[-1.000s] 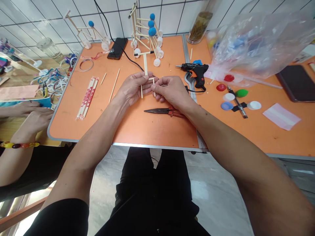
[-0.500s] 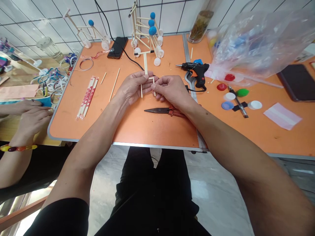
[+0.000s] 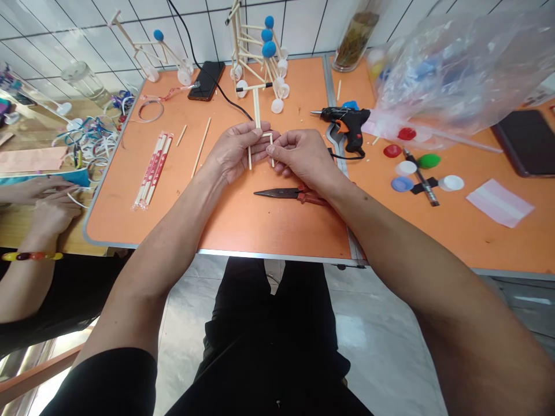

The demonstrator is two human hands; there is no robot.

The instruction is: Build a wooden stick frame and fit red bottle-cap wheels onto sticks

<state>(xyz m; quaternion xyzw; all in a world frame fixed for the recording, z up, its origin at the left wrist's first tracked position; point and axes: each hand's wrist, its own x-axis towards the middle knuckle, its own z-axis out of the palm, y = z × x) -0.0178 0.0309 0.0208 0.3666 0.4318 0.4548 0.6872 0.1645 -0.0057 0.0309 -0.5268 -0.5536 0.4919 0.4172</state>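
Note:
My left hand and my right hand meet over the middle of the orange table. Together they pinch a small frame of thin wooden sticks. One long stick of the frame reaches away from me toward the back; two short legs point down between my fingers. My left thumb and fingers close on the frame's left side, my right fingertips on its right corner. Long-nose pliers with red handles lie on the table just under my right hand.
A black hot glue gun lies right of my hands. Coloured bottle caps, a clear plastic bag and a phone sit further right. Stick models, wrapped chopsticks and loose sticks lie left and behind. Another person's hands work at the far left.
My hands and the stick frame have stayed almost in place. The other person's hands at the left have shifted slightly. The view has tipped a little.

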